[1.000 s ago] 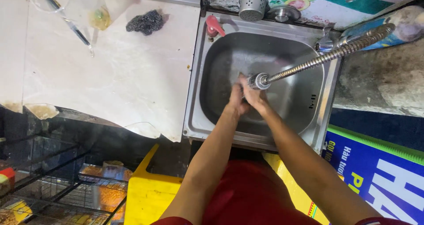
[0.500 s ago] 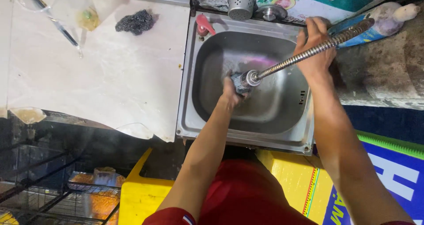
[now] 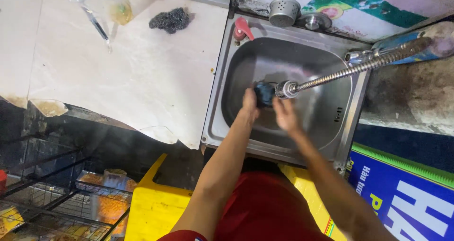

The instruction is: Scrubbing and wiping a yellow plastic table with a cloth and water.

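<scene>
Over the steel sink (image 3: 352, 122), the left hand (image 3: 249, 104) grips a dark blue object (image 3: 264, 93) under the faucet head (image 3: 284, 89); the blurred right hand (image 3: 285, 115) seems loosely open, touching nothing.

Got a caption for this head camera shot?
Both hands, left hand holding a dark object, meet under the flexible faucet over a steel sink.
</scene>
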